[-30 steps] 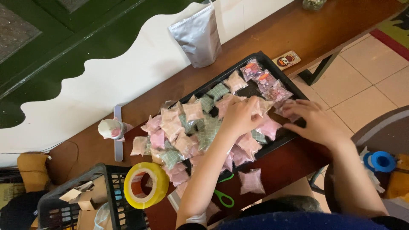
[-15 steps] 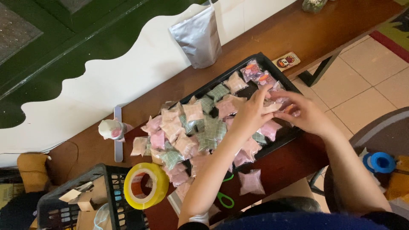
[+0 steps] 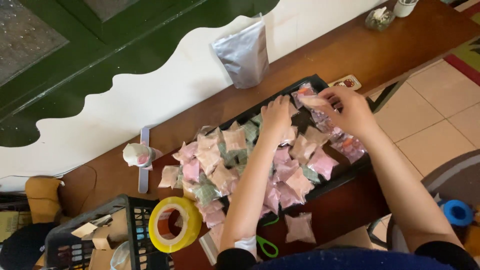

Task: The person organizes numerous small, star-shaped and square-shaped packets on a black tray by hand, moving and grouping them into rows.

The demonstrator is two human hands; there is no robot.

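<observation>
I'm pinching a small clear packet (image 3: 311, 100) in my right hand (image 3: 350, 110), holding it just above the far end of the black tray (image 3: 320, 80). My left hand (image 3: 276, 116) is resting flat, fingers spread, on the pile of pink and green packets (image 3: 235, 160) spilling off the tray onto the table (image 3: 350, 50). A yellow tape roll (image 3: 172, 223) is sitting near my elbow.

Heaped sachets (image 3: 235, 160) crowd the black tray (image 3: 312, 82); bare wooden tabletop (image 3: 350, 50) beyond the silver pouch (image 3: 245, 52) lies open.
</observation>
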